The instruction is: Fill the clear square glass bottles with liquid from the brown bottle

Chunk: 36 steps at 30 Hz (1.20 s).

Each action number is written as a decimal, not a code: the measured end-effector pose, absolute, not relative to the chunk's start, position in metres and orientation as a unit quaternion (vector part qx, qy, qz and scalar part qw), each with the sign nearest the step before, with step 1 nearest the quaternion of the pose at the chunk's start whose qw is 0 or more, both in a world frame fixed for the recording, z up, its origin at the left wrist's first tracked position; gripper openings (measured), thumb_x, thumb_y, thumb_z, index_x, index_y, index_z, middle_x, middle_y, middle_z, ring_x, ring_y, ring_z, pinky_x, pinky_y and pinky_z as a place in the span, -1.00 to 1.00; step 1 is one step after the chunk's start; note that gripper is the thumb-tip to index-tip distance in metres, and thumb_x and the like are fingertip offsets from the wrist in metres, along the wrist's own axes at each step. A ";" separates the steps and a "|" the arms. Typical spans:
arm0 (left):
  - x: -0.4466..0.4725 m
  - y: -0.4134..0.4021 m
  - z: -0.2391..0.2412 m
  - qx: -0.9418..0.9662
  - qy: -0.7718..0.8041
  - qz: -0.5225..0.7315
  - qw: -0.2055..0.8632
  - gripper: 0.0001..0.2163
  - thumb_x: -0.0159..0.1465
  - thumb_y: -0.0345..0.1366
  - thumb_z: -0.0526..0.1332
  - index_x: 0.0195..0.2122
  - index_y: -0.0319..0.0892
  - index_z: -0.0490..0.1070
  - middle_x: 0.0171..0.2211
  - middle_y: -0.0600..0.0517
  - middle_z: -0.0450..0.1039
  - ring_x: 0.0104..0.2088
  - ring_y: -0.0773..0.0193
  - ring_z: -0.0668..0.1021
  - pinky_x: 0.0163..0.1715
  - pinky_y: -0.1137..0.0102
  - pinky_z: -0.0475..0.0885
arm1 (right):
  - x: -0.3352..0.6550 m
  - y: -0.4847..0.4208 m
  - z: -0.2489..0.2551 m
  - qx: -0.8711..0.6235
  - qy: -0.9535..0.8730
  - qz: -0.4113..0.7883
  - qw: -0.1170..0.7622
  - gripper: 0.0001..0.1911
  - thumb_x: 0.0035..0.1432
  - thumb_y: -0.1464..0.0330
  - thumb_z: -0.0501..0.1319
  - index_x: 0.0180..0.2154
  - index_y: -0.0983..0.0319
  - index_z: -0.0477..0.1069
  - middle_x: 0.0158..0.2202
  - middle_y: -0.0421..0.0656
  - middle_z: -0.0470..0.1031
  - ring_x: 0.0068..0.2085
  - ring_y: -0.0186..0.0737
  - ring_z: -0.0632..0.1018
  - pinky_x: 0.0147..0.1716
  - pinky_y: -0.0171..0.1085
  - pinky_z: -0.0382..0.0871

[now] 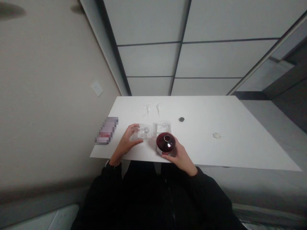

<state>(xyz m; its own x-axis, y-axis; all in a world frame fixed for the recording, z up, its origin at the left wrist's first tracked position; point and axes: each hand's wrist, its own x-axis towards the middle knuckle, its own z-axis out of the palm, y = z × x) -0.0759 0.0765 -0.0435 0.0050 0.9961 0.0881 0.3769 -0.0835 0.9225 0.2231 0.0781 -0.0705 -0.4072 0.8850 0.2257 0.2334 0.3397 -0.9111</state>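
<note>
My right hand (180, 155) is wrapped round a dark red round bottle (165, 142) with a small open neck, held upright at the near edge of the white table (216, 150). My left hand (128, 141) rests on the table with its fingers curled against a clear plastic tray (145, 131) that holds small transparent parts. A second clear tray (163, 126) lies just behind the bottle.
Two clear plastic pieces (151, 109) lie further back on the table. A small dark round cap (181, 119) sits mid-table, and a crumpled white scrap (217, 135) lies to the right. A blurred pink and white object (107, 130) sits at the table's left edge, beside the wall.
</note>
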 end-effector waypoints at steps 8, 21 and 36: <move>-0.082 0.087 -0.061 0.636 0.636 0.358 0.252 -0.42 0.23 -0.18 0.43 0.25 -0.14 0.35 0.25 -0.17 0.36 0.37 -0.08 0.39 0.48 -0.03 0.19 | 0.222 0.079 -0.072 -0.386 -0.724 0.430 0.378 -0.05 0.14 0.09 0.51 0.43 0.15 0.18 0.39 0.12 0.42 0.40 0.21 0.45 0.42 0.22 0.27; -0.031 0.110 0.017 0.826 0.515 0.222 0.064 -0.08 0.27 0.04 0.45 0.50 -0.19 0.03 0.49 -0.37 0.15 0.52 -0.25 0.20 0.50 -0.15 0.10 | 0.255 0.068 -0.077 -0.446 -0.695 0.399 0.399 -0.09 0.11 0.07 0.51 0.37 0.17 0.24 0.30 0.11 0.50 0.32 0.25 0.52 0.35 0.25 0.36; 0.042 0.112 -0.014 0.845 0.500 0.150 0.114 -0.27 0.25 -0.30 0.47 0.39 -0.18 0.18 0.31 -0.31 0.43 0.35 -0.21 0.47 0.42 -0.12 0.29 | 0.304 0.060 -0.078 -0.527 -0.629 0.350 0.451 -0.11 0.06 -0.02 0.51 0.31 0.20 0.33 0.10 0.07 0.62 0.04 0.23 0.67 0.14 0.20 0.54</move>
<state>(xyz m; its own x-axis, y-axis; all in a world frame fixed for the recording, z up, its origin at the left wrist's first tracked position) 0.0422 0.1117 -0.0135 0.4544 0.8797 0.1402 0.8110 -0.4737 0.3433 0.3038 0.0597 -0.0775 -0.0372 0.9795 0.1978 0.3480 0.1982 -0.9163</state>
